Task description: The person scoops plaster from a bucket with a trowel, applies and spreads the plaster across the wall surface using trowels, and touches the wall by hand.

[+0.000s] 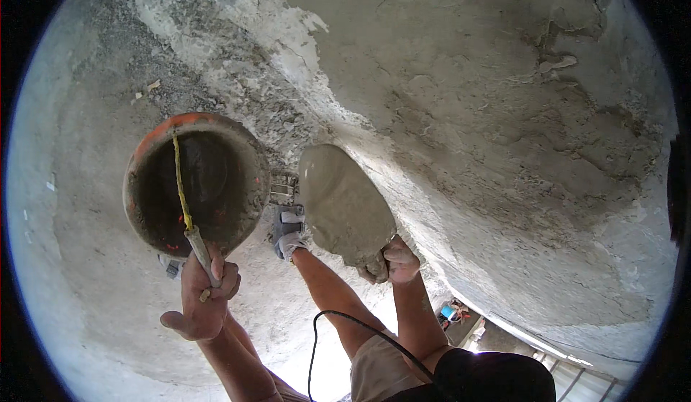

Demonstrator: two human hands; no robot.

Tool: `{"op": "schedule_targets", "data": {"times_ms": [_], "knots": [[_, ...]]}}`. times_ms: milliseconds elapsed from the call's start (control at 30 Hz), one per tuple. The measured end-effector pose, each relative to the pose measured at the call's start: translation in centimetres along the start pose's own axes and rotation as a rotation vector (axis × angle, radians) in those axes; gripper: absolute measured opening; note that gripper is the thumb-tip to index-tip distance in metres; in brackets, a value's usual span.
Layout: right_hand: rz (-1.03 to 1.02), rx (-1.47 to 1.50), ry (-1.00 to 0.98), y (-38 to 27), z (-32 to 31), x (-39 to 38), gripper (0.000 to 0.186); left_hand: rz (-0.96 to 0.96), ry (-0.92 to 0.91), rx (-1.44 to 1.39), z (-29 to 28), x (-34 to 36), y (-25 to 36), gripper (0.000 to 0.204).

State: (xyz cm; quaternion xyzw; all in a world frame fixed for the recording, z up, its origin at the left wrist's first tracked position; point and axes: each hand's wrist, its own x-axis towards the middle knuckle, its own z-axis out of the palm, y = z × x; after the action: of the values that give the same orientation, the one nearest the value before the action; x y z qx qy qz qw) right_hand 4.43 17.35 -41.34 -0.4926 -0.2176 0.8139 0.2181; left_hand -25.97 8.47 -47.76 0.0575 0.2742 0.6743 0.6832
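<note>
My left hand is closed round the grey handle of a hand tool with a thin, yellowish, mortar-smeared shaft or edge; its exact kind is unclear. The tool reaches across a round orange bucket, whose rim and walls are caked with grey mortar. Dark, wet-looking stuff lies inside the bucket. Over on the right, my right hand grips the lower edge of a rounded, mortar-coated board. Any handle beneath the board is hidden.
A rough wall, partly coated with wet grey plaster, rises along the right. Rubble lies at its foot. My shod foot stands between bucket and board. A black cable loops near my body. A blue container sits lower right.
</note>
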Motion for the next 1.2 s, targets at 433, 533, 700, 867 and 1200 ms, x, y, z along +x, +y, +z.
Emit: {"op": "schedule_targets", "data": {"times_ms": [433, 533, 700, 867, 1200], "knots": [[-0.875, -1.036, 0.612, -0.3, 0.1, 1.1, 0.034, 0.018, 0.044, 0.034, 0.6, 0.0, 0.9, 0.102], [-0.946, -1.311, 0.708, -1.0, -1.1, 0.7, 0.042, 0.041, -0.042, -0.017, -0.6, -0.2, 0.5, 0.101], [-0.967, -1.586, 0.980, -2.1, -1.6, 2.6, 0.042, 0.017, -0.041, -0.020, -0.8, -0.4, 0.7, 0.103], [-0.899, -1.503, 0.948, -0.1, -2.6, 3.7, 0.036, 0.035, -0.035, -0.039, -0.4, -0.4, 0.7, 0.108], [-0.929, -1.619, 0.824, -1.4, -1.6, 1.9, 0.038, 0.069, -0.040, -0.003, -1.0, -1.0, 0.9, 0.112]]}}
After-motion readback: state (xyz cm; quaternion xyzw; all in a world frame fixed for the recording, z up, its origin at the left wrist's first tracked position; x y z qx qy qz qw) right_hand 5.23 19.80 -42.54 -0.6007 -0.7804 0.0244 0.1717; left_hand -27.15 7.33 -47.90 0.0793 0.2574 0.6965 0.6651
